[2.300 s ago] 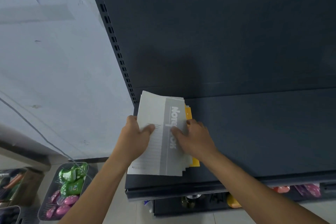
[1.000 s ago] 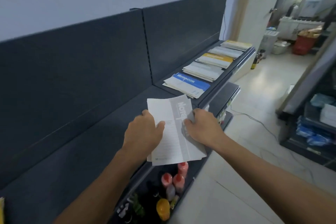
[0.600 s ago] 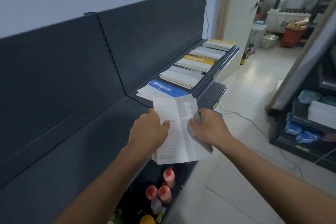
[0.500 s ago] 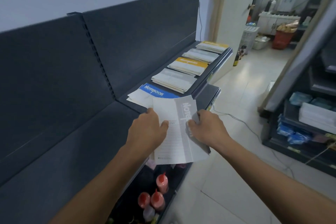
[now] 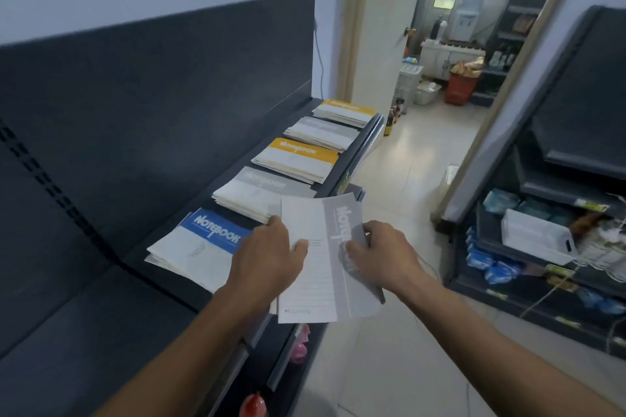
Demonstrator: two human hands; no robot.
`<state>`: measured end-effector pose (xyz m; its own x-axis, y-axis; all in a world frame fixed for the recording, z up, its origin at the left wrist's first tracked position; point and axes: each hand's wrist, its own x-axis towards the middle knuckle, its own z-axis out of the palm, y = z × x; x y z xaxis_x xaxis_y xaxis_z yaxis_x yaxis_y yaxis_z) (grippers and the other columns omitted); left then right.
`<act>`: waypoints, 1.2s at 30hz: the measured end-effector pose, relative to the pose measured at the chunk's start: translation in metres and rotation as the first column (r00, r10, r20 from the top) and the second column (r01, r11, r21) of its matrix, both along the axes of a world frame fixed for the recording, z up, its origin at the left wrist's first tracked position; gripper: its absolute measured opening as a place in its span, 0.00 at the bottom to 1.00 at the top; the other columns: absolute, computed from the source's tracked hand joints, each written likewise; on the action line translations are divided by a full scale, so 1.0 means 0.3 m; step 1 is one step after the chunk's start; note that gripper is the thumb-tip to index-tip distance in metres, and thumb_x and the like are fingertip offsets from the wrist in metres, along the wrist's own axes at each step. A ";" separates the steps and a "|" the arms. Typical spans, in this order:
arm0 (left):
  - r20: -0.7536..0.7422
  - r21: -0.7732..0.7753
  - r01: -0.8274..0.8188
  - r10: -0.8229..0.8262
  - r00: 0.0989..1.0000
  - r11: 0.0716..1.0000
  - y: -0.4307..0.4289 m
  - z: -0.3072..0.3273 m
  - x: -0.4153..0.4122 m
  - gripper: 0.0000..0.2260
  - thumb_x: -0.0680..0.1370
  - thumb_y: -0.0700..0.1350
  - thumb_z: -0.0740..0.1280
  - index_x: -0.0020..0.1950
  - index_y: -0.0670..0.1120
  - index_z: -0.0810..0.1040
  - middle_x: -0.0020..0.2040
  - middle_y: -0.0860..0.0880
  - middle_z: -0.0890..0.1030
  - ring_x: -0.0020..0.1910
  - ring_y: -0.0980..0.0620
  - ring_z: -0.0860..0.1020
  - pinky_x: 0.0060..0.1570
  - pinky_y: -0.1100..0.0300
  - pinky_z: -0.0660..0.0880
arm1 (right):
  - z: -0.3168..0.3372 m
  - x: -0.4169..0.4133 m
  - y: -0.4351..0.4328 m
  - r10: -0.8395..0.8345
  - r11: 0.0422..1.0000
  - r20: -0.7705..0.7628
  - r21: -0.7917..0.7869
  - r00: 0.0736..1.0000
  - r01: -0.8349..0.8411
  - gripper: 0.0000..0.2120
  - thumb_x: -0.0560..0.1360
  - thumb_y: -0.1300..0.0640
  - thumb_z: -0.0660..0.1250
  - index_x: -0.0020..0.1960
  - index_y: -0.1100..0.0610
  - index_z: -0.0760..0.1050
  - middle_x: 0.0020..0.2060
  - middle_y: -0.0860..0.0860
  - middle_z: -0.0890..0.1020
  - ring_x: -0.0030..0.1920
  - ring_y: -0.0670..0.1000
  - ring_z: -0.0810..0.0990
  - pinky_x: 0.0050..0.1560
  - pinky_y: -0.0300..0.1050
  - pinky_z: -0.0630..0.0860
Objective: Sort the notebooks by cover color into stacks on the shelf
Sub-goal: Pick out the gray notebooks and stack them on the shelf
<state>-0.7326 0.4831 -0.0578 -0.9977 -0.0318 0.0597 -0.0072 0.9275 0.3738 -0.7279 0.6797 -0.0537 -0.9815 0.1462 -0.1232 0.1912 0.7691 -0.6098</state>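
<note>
Head view: a thin grey-and-white paper notebook (image 5: 321, 257) is gripped by left hand (image 5: 267, 257) and right hand (image 5: 382, 256) beside the dark shelf (image 5: 101, 315).

We see from one camera on the person's head. It looks forward and down, close over both hands. The left hand (image 5: 267, 261) and right hand (image 5: 386, 256) sit low in the middle. Past the fingers (image 5: 355, 249), on the left, the shelf (image 5: 101, 315) runs away from us. Far beyond the fingers, on the right, lie the floor (image 5: 406, 152) and a doorway (image 5: 474, 27).
</note>
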 end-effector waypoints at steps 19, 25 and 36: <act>0.040 0.047 -0.323 0.321 0.946 0.945 0.322 0.015 -0.427 0.21 0.79 0.60 0.63 0.64 0.46 0.70 0.57 0.46 0.79 0.53 0.43 0.78 0.44 0.52 0.73 | -0.027 -0.642 0.293 0.333 0.942 -0.035 -0.019 0.942 -0.334 0.05 0.75 0.52 0.66 0.41 0.51 0.73 0.36 0.44 0.76 0.34 0.42 0.73 0.28 0.39 0.63; 0.043 0.087 -0.489 0.487 0.872 0.868 0.242 -0.036 -0.544 0.21 0.79 0.58 0.62 0.64 0.44 0.69 0.54 0.46 0.78 0.51 0.44 0.77 0.41 0.53 0.72 | -0.051 -0.859 0.176 0.505 0.862 -0.038 -0.024 0.862 -0.506 0.06 0.76 0.50 0.66 0.51 0.50 0.75 0.41 0.43 0.79 0.38 0.42 0.77 0.29 0.39 0.67; 0.020 0.108 -0.766 0.769 0.639 0.633 0.136 -0.114 -0.650 0.22 0.78 0.59 0.65 0.61 0.43 0.70 0.51 0.46 0.79 0.45 0.44 0.76 0.38 0.55 0.68 | -0.075 -1.122 -0.069 0.752 0.657 -0.008 -0.063 0.659 -0.751 0.14 0.76 0.54 0.65 0.61 0.49 0.77 0.45 0.48 0.81 0.42 0.50 0.81 0.33 0.43 0.71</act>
<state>-0.9278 0.5238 -0.0919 -0.6085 -0.7928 0.0363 -0.6890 0.5504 0.4716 -1.0646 0.6591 -0.0761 -0.7512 -0.6482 -0.1245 -0.4263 0.6204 -0.6583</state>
